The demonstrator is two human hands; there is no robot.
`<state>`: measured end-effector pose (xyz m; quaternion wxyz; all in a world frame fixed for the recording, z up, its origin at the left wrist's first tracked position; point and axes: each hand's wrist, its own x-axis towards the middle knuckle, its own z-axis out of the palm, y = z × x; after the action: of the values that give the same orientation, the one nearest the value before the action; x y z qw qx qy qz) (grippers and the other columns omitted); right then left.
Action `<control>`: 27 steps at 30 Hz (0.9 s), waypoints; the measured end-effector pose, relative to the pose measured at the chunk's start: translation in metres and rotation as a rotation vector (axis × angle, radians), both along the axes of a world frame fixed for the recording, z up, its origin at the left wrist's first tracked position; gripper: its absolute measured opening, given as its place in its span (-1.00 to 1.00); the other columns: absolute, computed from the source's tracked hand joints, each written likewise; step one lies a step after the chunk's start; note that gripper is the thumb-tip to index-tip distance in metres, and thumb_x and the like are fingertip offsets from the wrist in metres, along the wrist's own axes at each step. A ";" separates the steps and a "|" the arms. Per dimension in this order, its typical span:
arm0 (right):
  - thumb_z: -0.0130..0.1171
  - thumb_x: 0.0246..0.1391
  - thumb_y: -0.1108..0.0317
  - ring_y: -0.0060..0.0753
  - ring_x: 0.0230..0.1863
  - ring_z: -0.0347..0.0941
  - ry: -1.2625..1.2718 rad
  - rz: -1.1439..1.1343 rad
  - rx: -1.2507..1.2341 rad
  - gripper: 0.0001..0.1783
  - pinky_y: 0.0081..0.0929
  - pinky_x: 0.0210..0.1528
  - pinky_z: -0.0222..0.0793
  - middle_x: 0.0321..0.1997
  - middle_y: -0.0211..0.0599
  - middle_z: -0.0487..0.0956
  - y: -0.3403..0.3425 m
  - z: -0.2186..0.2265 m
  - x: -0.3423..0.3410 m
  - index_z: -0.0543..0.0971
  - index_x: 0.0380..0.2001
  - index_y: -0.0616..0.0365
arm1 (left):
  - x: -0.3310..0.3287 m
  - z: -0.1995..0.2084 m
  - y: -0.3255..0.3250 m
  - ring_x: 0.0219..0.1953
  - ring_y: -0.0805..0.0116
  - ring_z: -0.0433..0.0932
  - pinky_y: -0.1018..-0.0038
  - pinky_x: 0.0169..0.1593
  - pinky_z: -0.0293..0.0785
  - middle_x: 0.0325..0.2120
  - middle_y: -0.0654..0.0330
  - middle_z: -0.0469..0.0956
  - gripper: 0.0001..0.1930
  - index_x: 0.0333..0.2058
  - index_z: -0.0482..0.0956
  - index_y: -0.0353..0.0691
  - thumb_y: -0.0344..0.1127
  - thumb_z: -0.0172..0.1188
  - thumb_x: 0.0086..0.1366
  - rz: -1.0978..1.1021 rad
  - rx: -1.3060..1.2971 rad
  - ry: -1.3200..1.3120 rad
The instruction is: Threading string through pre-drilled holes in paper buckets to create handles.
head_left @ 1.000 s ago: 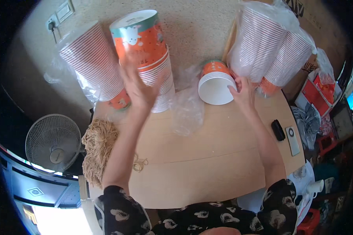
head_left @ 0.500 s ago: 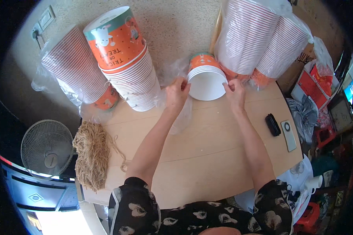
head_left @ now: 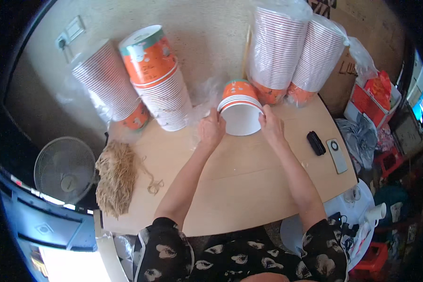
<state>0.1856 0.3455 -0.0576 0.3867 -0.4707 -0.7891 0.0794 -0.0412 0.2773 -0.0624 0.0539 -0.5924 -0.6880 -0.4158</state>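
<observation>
A short stack of orange paper tubs (head_left: 240, 123) with white insides lies tilted on the table, its open mouth facing me. My left hand (head_left: 212, 128) is closed at the left side of the front tub's rim, and my right hand (head_left: 271, 125) pinches the right side. A narrow orange band shows between the front rim and the rims behind it. Crumpled clear plastic (head_left: 199, 113) lies beside my left hand. Left of it stands a tall stack of upside-down tubs (head_left: 162, 96), topped by an orange tub with a green band.
Bagged tub stacks (head_left: 278, 47) stand at the back right, and another (head_left: 105, 77) leans at the left. A tan raffia bundle (head_left: 115, 178) lies at the left table edge. A black case (head_left: 316, 143) and a phone (head_left: 336, 155) lie at the right. A fan (head_left: 65, 170) stands at far left.
Both hands have drawn the front tub slightly toward me, and an orange band now shows behind its rim. The whole view has shifted a little.
</observation>
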 end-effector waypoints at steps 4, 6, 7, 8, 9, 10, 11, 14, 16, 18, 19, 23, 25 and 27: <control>0.10 0.22 0.34 0.20 -0.11 0.50 -0.075 -0.068 0.013 -0.85 0.12 -0.19 0.41 -0.19 0.11 0.53 -0.013 0.012 0.014 0.42 -0.24 0.18 | 0.011 0.009 -0.013 -0.44 -0.07 0.64 0.06 -0.36 0.51 -0.54 -0.06 0.60 -0.74 -0.33 0.50 -0.25 -0.23 0.35 0.17 -0.043 0.003 -0.004; 0.09 0.22 0.34 0.24 -0.17 0.51 -0.028 -0.017 -0.045 -0.83 0.12 -0.21 0.40 -0.23 0.15 0.53 -0.022 0.009 0.008 0.41 -0.25 0.21 | 0.013 0.001 -0.022 -0.44 -0.07 0.64 0.06 -0.35 0.51 -0.52 -0.04 0.61 -0.79 -0.33 0.51 -0.24 -0.29 0.33 0.16 0.006 0.049 0.019; 0.09 0.22 0.33 0.28 -0.22 0.51 0.018 -0.009 -0.109 -0.82 0.13 -0.23 0.40 -0.26 0.19 0.53 -0.025 0.006 0.009 0.40 -0.25 0.23 | 0.018 0.001 -0.027 -0.44 -0.07 0.64 0.07 -0.35 0.52 -0.52 -0.03 0.61 -0.82 -0.34 0.51 -0.25 -0.34 0.31 0.14 0.012 0.061 0.008; 0.09 0.22 0.33 0.28 -0.22 0.51 0.012 0.003 -0.104 -0.82 0.13 -0.23 0.40 -0.26 0.19 0.53 -0.029 0.003 0.010 0.40 -0.25 0.23 | 0.021 0.002 -0.032 -0.43 -0.08 0.64 0.07 -0.35 0.52 -0.52 -0.02 0.62 -0.84 -0.34 0.52 -0.26 -0.38 0.29 0.13 0.016 0.073 -0.003; 0.07 0.23 0.34 0.31 -0.26 0.51 0.043 0.021 -0.097 -0.82 0.12 -0.24 0.40 -0.31 0.22 0.53 -0.032 0.000 0.012 0.39 -0.26 0.24 | 0.018 0.003 -0.037 -0.30 -0.18 0.64 -0.01 -0.22 0.53 -0.38 -0.14 0.63 -0.79 -0.18 0.50 -0.23 -0.38 0.20 0.20 -0.059 -0.022 -0.044; 0.06 0.23 0.35 0.34 -0.29 0.51 0.075 0.040 -0.095 -0.82 0.11 -0.24 0.41 -0.35 0.26 0.52 -0.037 -0.004 0.013 0.38 -0.26 0.26 | 0.020 0.002 -0.042 -0.30 -0.18 0.64 -0.01 -0.22 0.53 -0.38 -0.14 0.63 -0.79 -0.18 0.50 -0.23 -0.38 0.20 0.20 -0.048 -0.022 -0.050; 0.06 0.23 0.35 0.34 -0.29 0.51 0.069 0.050 -0.097 -0.82 0.11 -0.24 0.41 -0.35 0.26 0.52 -0.040 -0.008 0.014 0.38 -0.26 0.26 | 0.025 0.001 -0.046 -0.30 -0.20 0.63 -0.02 -0.21 0.53 -0.34 -0.15 0.62 -0.75 -0.12 0.47 -0.20 -0.42 0.16 0.20 0.012 -0.007 -0.044; 0.13 0.20 0.38 0.19 -0.22 0.58 0.185 0.297 -0.050 -0.79 -0.01 -0.20 0.47 -0.19 0.24 0.56 -0.053 -0.011 0.014 0.36 -0.21 0.26 | 0.024 -0.003 -0.057 -0.29 -0.24 0.63 -0.04 -0.22 0.52 -0.28 -0.17 0.60 -0.65 -0.01 0.42 -0.15 -0.48 0.10 0.20 0.080 0.051 -0.037; 0.30 0.12 0.32 -0.05 0.05 0.55 0.402 0.402 -0.265 -0.53 -0.20 0.05 0.47 0.16 0.14 0.48 -0.060 -0.012 0.025 0.36 0.01 0.25 | 0.033 0.003 -0.069 -0.29 -0.25 0.63 -0.04 -0.24 0.52 -0.25 -0.18 0.59 -0.58 0.06 0.39 -0.13 -0.50 0.07 0.20 0.061 0.092 -0.036; 0.38 0.05 0.26 -0.11 0.19 0.43 0.581 0.643 -0.295 -0.31 -0.22 0.20 0.35 0.30 0.08 0.35 -0.092 0.018 0.031 0.28 0.15 0.27 | 0.040 0.031 -0.103 -0.43 -0.12 0.63 -0.02 -0.33 0.47 -0.41 -0.16 0.59 -0.52 0.14 0.36 -0.21 -0.53 0.07 0.20 -0.056 0.077 -0.057; 0.47 -0.01 0.21 -0.17 0.34 0.30 0.756 0.897 -0.319 -0.09 -0.25 0.35 0.23 0.44 0.02 0.22 -0.111 0.031 0.029 0.20 0.29 0.29 | 0.031 0.027 -0.113 -0.43 -0.12 0.63 -0.02 -0.33 0.47 -0.41 -0.16 0.59 -0.52 0.14 0.36 -0.21 -0.53 0.07 0.20 -0.040 0.078 -0.060; 0.68 -0.34 0.20 -0.10 0.54 -0.04 0.361 0.701 -0.062 0.45 -0.14 0.52 -0.07 0.52 -0.02 0.09 -0.141 0.029 0.058 -0.11 0.47 0.30 | 0.023 0.027 -0.145 -0.58 0.39 0.44 0.37 -0.49 0.39 -0.53 0.14 0.52 -0.49 0.22 0.41 -0.22 -0.46 0.06 0.27 -0.192 0.314 -0.507; 0.73 -0.49 0.24 -0.10 0.57 -0.10 0.263 0.573 -0.114 0.58 -0.11 0.54 -0.11 0.54 -0.04 0.03 -0.158 0.023 0.061 -0.18 0.49 0.21 | 0.028 0.048 -0.183 -0.64 0.51 0.41 0.50 -0.58 0.34 -0.56 0.28 0.52 -0.53 0.19 0.45 -0.28 -0.44 0.08 0.28 -0.250 0.159 -0.828; 0.73 -0.49 0.30 -0.07 0.55 -0.09 0.331 0.699 -0.224 0.59 -0.16 0.54 -0.11 0.55 -0.06 0.00 -0.186 0.029 0.050 -0.20 0.50 0.14 | 0.023 0.068 -0.227 -0.68 0.56 0.38 0.56 -0.63 0.30 -0.57 0.27 0.51 -0.56 0.16 0.49 -0.30 -0.43 0.03 0.30 -0.295 -0.023 -0.922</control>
<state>0.2355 0.1590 -0.0290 0.4043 -0.1941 -0.8152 0.3665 -0.0179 0.0501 0.0053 -0.3225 -0.4382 -0.5535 -0.6306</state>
